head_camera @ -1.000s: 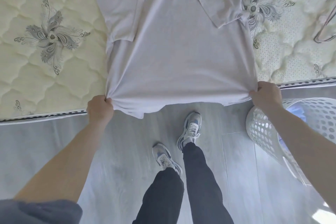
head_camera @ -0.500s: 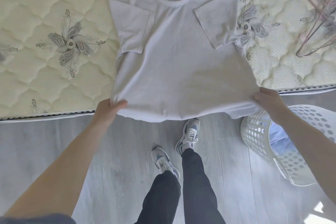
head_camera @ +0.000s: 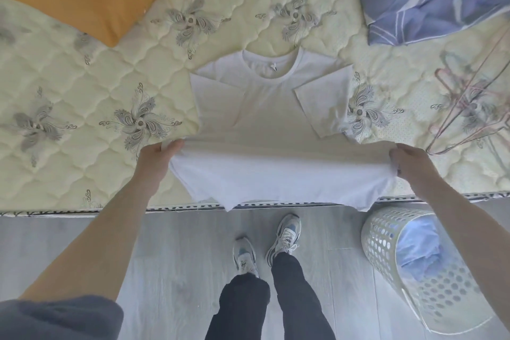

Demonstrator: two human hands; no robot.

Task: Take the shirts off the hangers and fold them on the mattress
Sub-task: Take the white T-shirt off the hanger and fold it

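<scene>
Our left hand (head_camera: 157,157) and right hand (head_camera: 411,163) each grip a side edge near the hem of the white shirt (head_camera: 265,119), spread on the mattress (head_camera: 82,174); light and limp, it likely sags unless held at both edges.

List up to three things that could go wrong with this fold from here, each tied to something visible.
1. The left hand and right hand grip the white T-shirt only at its sides. The cloth between them sags, so the fold may land creased.
2. The hem hangs at the mattress edge, and a slipped grip could let the shirt slide toward the floor.
3. The right sleeve lies folded in, loose and slanted, so dragging the cloth might pull it open.
</scene>
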